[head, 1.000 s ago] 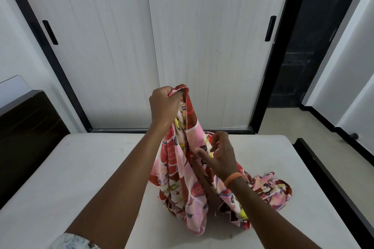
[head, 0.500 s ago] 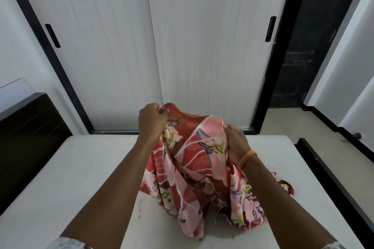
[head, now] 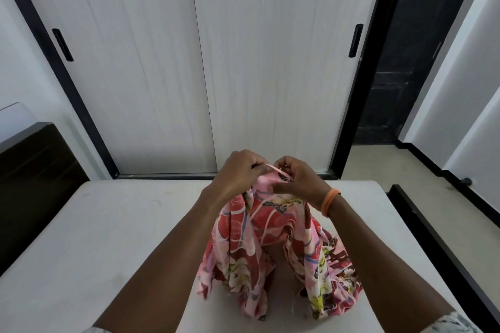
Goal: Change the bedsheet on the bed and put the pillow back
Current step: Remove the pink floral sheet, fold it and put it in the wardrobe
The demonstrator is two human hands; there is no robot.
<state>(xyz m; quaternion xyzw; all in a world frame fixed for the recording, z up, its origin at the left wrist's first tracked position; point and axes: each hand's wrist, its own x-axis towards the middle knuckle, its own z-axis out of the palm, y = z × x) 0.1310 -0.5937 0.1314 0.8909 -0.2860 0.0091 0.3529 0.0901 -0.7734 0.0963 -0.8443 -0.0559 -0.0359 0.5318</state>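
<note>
Left hand, right hand pinch bedsheet edge — cloth hangs onto mattress.

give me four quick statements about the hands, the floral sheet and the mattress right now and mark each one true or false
1. Both the left hand and the right hand pinch the top edge of the floral sheet. True.
2. The sheet is spread flat across the mattress. False: it hangs bunched from the hands, its lower part resting on the bare mattress.
3. An orange band is on the left wrist. False: it is on the right wrist.
4. A pillow lies on the mattress. False: none is visible.
</note>
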